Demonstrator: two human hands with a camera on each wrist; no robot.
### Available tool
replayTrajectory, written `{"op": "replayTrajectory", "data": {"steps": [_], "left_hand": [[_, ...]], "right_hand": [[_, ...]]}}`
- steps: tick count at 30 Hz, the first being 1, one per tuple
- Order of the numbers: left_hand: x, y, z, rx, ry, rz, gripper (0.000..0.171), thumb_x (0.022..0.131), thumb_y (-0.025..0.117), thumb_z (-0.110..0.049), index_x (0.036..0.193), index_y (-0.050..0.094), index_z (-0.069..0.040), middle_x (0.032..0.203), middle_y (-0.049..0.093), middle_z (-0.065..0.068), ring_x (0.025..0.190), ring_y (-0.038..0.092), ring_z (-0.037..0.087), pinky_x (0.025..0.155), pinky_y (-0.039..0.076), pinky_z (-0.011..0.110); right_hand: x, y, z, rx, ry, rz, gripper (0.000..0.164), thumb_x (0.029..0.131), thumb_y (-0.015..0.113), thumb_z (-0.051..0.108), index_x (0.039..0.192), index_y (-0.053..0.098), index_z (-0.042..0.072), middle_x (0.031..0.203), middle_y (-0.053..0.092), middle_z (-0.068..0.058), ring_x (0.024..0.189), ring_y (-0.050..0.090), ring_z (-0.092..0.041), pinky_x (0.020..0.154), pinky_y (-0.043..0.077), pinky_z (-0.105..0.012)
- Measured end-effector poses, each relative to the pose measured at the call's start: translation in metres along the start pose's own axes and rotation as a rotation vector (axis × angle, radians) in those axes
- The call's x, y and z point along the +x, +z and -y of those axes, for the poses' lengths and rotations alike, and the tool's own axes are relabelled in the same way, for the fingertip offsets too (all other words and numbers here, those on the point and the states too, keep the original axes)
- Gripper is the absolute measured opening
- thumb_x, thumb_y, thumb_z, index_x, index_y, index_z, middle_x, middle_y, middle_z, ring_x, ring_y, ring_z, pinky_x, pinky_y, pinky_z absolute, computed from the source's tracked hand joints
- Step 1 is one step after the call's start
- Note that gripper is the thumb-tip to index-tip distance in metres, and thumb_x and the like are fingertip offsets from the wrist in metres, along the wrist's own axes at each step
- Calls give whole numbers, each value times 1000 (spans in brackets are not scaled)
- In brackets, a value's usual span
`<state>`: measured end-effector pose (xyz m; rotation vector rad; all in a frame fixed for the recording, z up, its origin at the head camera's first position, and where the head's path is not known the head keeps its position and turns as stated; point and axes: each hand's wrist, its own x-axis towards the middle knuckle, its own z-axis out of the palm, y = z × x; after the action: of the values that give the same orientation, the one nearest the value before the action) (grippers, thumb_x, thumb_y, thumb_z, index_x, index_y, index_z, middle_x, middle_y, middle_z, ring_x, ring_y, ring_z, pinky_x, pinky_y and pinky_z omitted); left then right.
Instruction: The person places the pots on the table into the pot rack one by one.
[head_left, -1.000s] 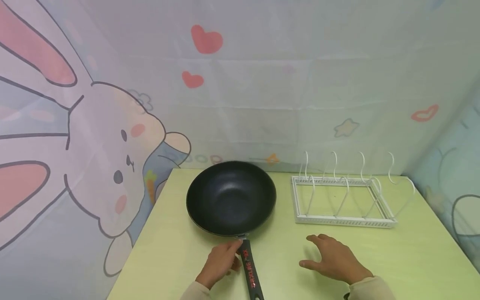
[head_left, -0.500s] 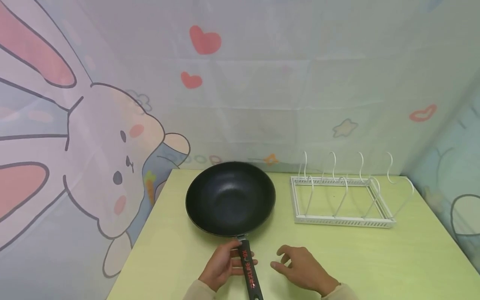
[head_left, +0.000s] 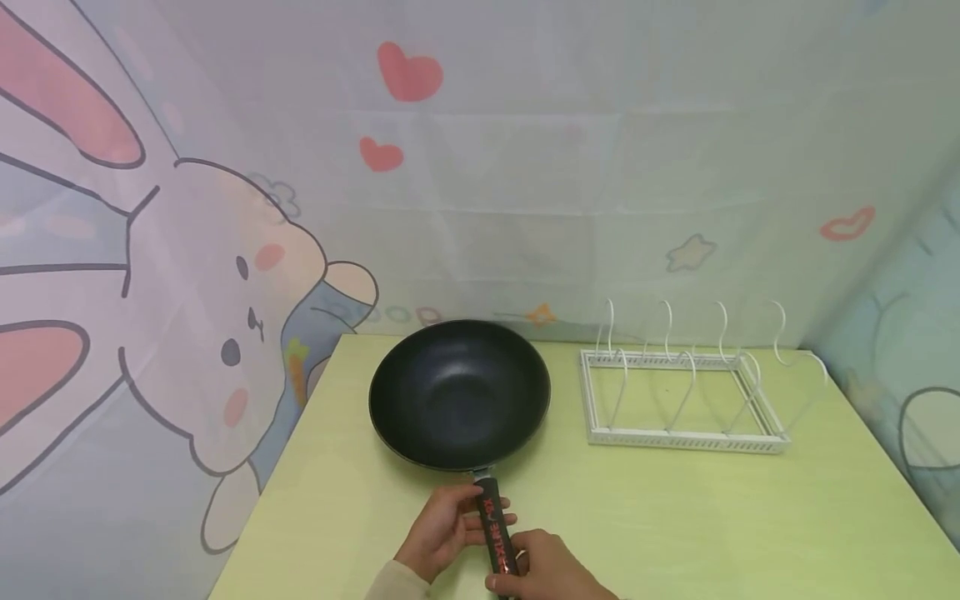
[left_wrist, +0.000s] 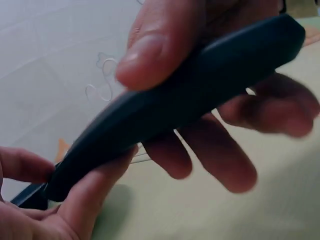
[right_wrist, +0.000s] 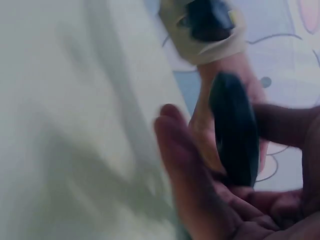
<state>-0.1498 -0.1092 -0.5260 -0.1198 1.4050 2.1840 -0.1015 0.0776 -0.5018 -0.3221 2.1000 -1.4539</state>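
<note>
A black wok [head_left: 459, 392] lies at the table's left, its long handle [head_left: 491, 521] with red lettering pointing toward me. Near the pan end, my left hand [head_left: 441, 529] holds the handle, thumb on top and fingers passing beneath. Farther down, my right hand [head_left: 555, 567] grips the same handle, its thumb laid over it. Seen from the left wrist, the right hand's thumb [left_wrist: 145, 60] presses the handle while its fingers [left_wrist: 220, 155] reach under it. In the right wrist view the dark handle [right_wrist: 235, 130] stands between thumb and fingers.
A white wire rack [head_left: 686, 437] with several upright curved dividers stands to the right of the wok on the pale green table [head_left: 675, 517]. Behind runs a cloth backdrop [head_left: 525, 167] printed with a rabbit and hearts.
My right hand has moved left and down from beside the wok onto the lower handle. My left hand's fingers have slid under the handle. The wok has stayed put.
</note>
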Motion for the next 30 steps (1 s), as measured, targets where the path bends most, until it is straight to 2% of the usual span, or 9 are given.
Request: {"op": "replayTrajectory", "data": {"steps": [5,7,9,12,15,18,20,24,30], "left_hand": [[1,-6,5,-61,19,54,56,102,53,-17,144,36,16,112,74,15,109,72,32,88,61,41],[2,-8,8,-89,30,81,58,102,53,-18,146,34,15,118,73,16,113,71,30,93,60,41],[4,-11,13,-142,46,123,51,105,50,-19,145,40,11,122,72,14,116,70,26,98,58,40],[6,-13,22,-251,102,225,38,110,37,-18,136,57,0,126,72,7,121,68,19,105,53,37],[7,-13,30,-385,181,371,49,112,20,-18,129,66,-10,128,71,2,128,63,14,110,49,32],[9,-8,33,-495,257,501,58,112,10,-19,133,63,-10,135,67,3,133,59,13,115,44,29],[10,-5,34,-572,288,557,60,112,8,-19,136,61,-6,138,65,6,135,57,15,118,40,28],[14,-1,34,-639,323,584,60,112,8,-17,135,61,-3,139,64,10,136,57,18,120,35,28],[14,2,32,-553,297,521,58,111,11,-16,129,65,-7,130,69,3,128,62,12,117,41,25]], "right_hand": [[0,6,-2,291,42,-10,17,86,73,6,95,66,-5,82,77,-19,64,69,-6,57,50,-17],[0,7,-2,324,46,-24,17,85,73,5,96,66,-6,84,78,-19,63,67,-3,57,49,-16],[-1,8,-1,333,44,-35,18,85,73,4,97,66,-7,85,78,-18,61,64,-1,57,47,-16],[-2,8,1,367,54,-40,21,84,73,3,100,66,-9,84,78,-16,61,64,-2,58,48,-17],[-3,7,6,421,40,-30,26,86,71,4,107,65,-10,82,78,-10,64,66,-4,61,51,-18],[-4,5,11,492,25,-5,33,89,70,5,117,62,-11,80,76,-5,66,69,-7,63,54,-19],[-5,4,15,532,20,11,37,90,69,5,121,60,-11,79,75,-2,67,71,-9,63,56,-20],[-6,2,19,564,13,27,38,90,69,4,122,58,-12,78,75,-3,66,73,-11,63,58,-22],[-9,-5,19,471,-1,3,33,86,70,0,114,59,-13,82,76,-21,63,74,-13,60,59,-23]]}}
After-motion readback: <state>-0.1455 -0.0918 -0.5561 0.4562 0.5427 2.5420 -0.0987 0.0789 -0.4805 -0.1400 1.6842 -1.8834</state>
